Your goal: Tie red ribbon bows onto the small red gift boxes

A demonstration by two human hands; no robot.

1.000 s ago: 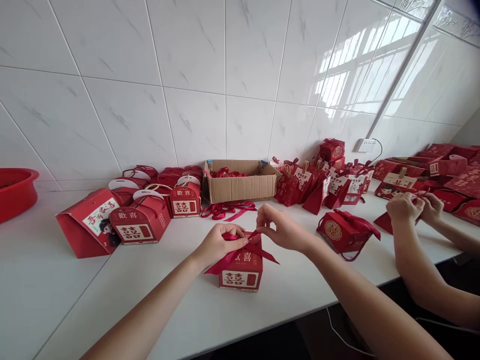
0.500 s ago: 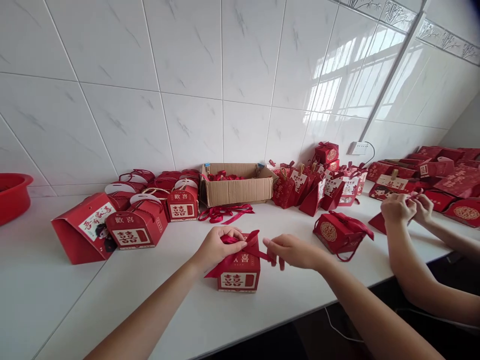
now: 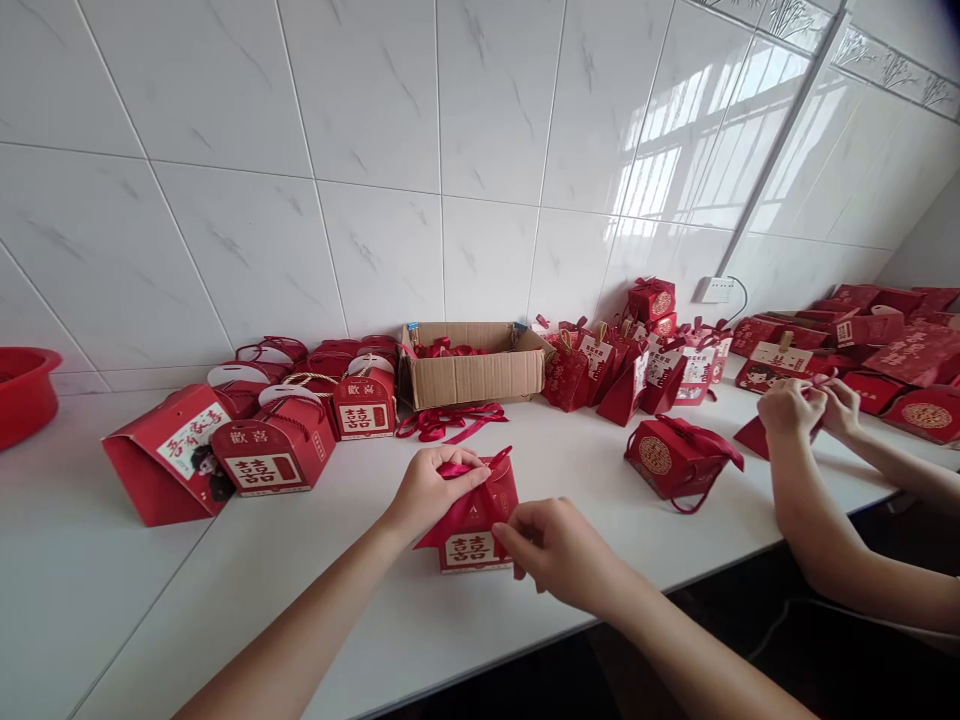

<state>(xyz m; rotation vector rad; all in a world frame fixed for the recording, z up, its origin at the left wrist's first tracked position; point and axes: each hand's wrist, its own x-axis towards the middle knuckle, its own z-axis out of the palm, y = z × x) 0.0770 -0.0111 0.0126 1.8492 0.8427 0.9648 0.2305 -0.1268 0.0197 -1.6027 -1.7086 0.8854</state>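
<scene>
A small red gift box (image 3: 469, 552) with white-and-gold character panels stands upright on the table in front of me. Dark red satin ribbon (image 3: 442, 525) lies over its top, and one tail hangs down on the left. My left hand (image 3: 435, 495) pinches the ribbon between thumb and fingers at the box's top. At the front right side of the box, my right hand (image 3: 551, 550) is closed, thumb against curled fingers, at the ribbon's other tail. The fingers partly cover the box's front panel.
Red gift boxes (image 3: 274, 450) stand at left beside a cardboard box (image 3: 472, 380) of ribbon. Loose ribbons (image 3: 450, 424) lie before it. A bow-tied box (image 3: 679, 460) sits at right, near another person's hands (image 3: 795, 405). A red basin (image 3: 26, 395) is far left.
My right hand has moved left and down, from beside the box to across its front right, bringing the ribbon tail down. My left hand stays at the box's top.
</scene>
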